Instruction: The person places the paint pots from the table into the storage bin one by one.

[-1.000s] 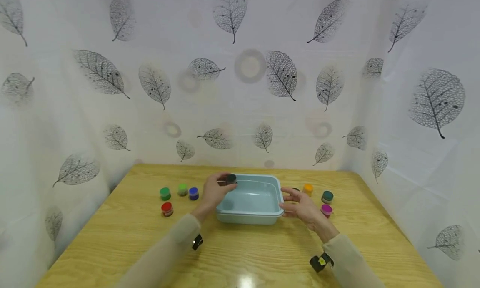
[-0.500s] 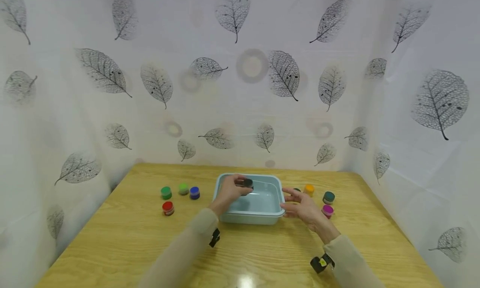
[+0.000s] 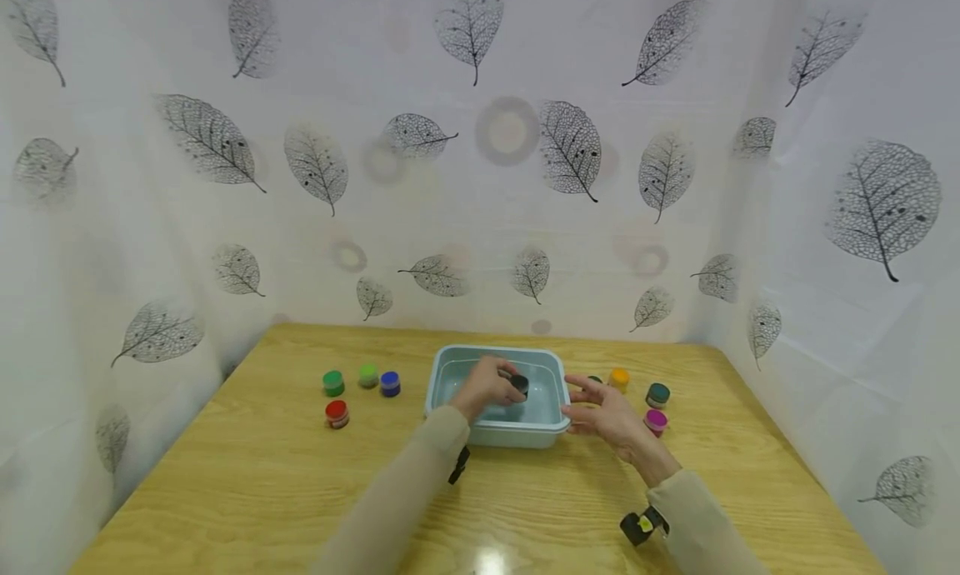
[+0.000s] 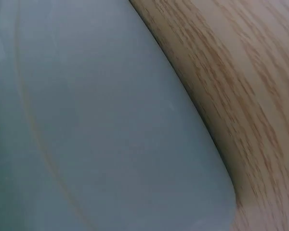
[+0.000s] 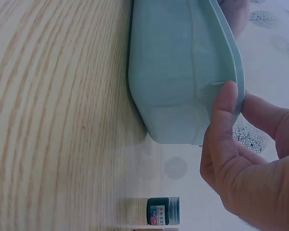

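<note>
My left hand (image 3: pixel 487 385) reaches into the light blue plastic basin (image 3: pixel 483 435) and grips a small paint jar (image 3: pixel 520 384) with a black lid. The left wrist view shows only the basin's outer wall (image 4: pixel 125 125) and the wooden table; that hand is out of it. At the basin's right end, my right hand (image 3: pixel 611 421) holds the rim. In the right wrist view, a finger (image 5: pixel 226 98) touches the outside just below the rim, with the thumb (image 5: pixel 265 113) at the rim's other side.
Left of the basin stand a green jar (image 3: pixel 333 383), a light green jar (image 3: pixel 368 376), a blue jar (image 3: pixel 390 384) and a red jar (image 3: pixel 337 414). On the right are orange (image 3: pixel 618 380), dark teal (image 3: pixel 657 394) and magenta (image 3: pixel 656 422) jars, plus one partly hidden behind my fingers.
My left hand has carried the black-lidded paint jar from over the basin's left rim rightward and down into the basin. My right hand has stayed at the right rim.
</note>
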Demonstrator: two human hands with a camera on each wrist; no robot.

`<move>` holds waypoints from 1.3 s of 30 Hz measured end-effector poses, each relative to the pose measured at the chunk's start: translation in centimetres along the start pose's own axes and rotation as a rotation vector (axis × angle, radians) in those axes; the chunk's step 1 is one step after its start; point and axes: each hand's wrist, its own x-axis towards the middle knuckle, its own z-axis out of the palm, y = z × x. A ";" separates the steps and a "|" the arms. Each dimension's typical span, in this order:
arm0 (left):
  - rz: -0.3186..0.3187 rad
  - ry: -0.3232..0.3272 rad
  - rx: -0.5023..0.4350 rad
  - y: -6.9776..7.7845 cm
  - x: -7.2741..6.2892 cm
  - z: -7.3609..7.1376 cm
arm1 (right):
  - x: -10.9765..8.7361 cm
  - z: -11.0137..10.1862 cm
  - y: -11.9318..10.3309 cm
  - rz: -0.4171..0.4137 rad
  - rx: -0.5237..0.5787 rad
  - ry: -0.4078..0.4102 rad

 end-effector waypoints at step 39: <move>-0.060 0.064 0.240 -0.4 0.6 1.2 | 0.3 -0.3 0.4 -0.003 0.003 -0.030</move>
